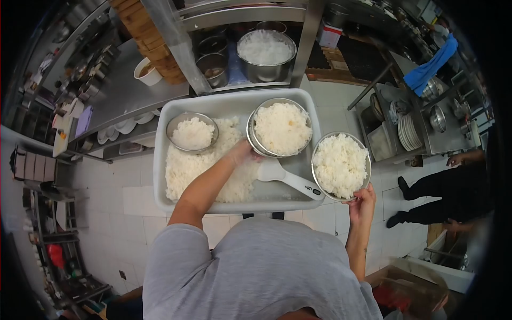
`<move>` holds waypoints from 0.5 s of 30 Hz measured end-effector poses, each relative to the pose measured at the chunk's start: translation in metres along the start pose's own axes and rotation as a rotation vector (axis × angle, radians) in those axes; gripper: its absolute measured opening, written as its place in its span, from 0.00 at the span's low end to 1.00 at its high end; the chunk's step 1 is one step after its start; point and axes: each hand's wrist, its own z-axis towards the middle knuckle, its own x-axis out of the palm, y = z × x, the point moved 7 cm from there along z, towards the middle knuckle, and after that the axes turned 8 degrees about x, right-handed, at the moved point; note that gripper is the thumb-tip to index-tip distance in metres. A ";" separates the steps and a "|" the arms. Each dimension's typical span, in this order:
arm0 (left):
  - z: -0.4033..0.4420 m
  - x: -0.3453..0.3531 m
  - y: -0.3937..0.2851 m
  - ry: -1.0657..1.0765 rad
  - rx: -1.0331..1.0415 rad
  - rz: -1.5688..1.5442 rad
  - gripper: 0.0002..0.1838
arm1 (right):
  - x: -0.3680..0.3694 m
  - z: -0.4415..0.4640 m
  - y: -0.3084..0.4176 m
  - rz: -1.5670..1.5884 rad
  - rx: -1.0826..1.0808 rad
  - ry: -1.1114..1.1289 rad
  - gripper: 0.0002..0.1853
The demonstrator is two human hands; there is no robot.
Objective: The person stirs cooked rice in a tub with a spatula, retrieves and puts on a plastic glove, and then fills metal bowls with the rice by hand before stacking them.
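Observation:
My right hand [364,200] grips the lower rim of a metal bowl [368,169] heaped with white rice [340,165], held at the right edge of a large pale tub [161,176]. My left hand [244,153], slightly blurred, is closed at the lower left edge of another metal bowl [309,143] of rice; its fingertips are partly hidden by that bowl. A second metal rim shows just beneath this bowl. Between my hands lies a white rice paddle [290,180], its handle over the tub's front rim. A smaller metal bowl [172,136] of rice rests on loose rice [184,178].
Behind the tub, a metal shelf holds a big pot [266,72] with white contents. Stacked bamboo steamers [152,45] and a white tub [148,74] stand on the left counter [114,80]. Plates [409,132] fill a right-hand rack. Another person [453,189] stands at right.

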 end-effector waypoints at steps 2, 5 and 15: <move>0.007 0.002 0.005 0.078 -0.040 -0.126 0.19 | 0.002 -0.002 -0.002 0.017 -0.004 0.001 0.11; 0.002 0.008 0.003 -0.038 -0.054 -0.156 0.17 | 0.002 -0.004 -0.002 0.015 -0.011 0.012 0.11; -0.079 0.021 -0.064 -0.245 0.174 -0.212 0.19 | 0.031 0.004 -0.003 -0.043 -0.018 0.002 0.13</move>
